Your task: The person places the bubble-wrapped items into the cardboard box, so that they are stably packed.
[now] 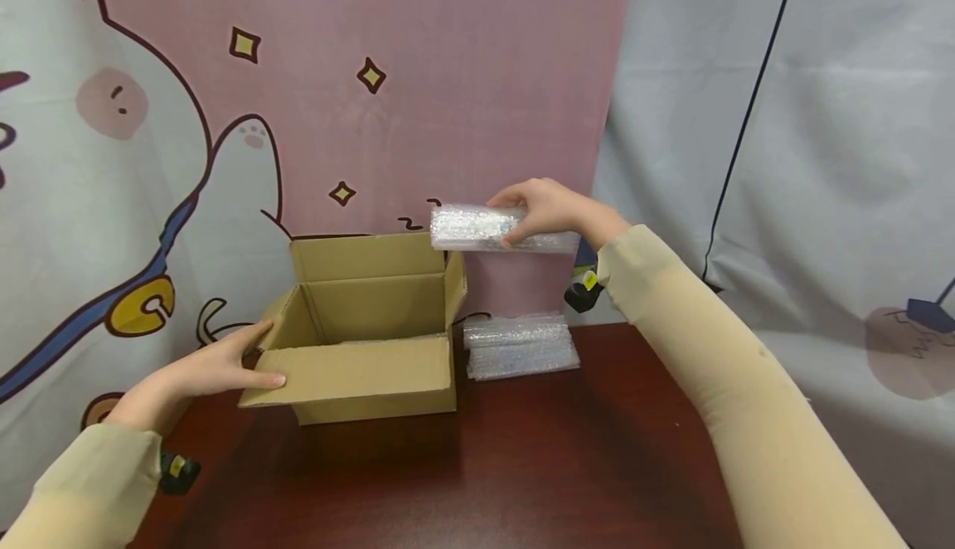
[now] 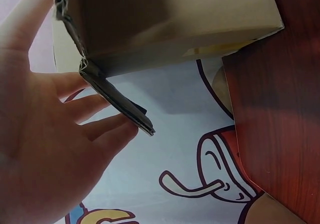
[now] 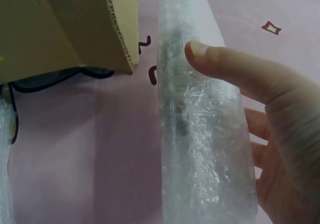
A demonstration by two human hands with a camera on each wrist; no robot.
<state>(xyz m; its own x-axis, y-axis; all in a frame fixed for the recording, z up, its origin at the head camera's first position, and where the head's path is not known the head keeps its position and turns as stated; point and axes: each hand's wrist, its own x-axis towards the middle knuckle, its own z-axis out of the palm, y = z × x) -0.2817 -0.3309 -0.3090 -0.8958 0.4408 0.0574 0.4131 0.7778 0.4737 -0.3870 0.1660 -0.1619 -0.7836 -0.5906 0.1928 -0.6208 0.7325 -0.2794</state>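
Observation:
My right hand point(image 1: 548, 209) grips a long bundle of clear bubble wrap point(image 1: 466, 227), raised just right of and above an open cardboard box point(image 1: 358, 371). In the right wrist view the thumb lies across the near face of the bubble wrap point(image 3: 205, 149), with the other fingers behind it. At the box's left front corner, my left hand point(image 1: 212, 368) holds the flaps. Its thumb rests on the front flap, while its fingers reach behind the side flap point(image 2: 117, 99) in the left wrist view. Most of the box's inside is hidden by the front flap.
More bubble wrap pieces point(image 1: 522, 354) lie on the dark red table point(image 1: 537, 466), close to the box's right side. A sliver of clear plastic shows inside the box. Behind the table hangs a pink and white cartoon cloth point(image 1: 462, 76), with a grey-white sheet point(image 1: 828, 159) at the right.

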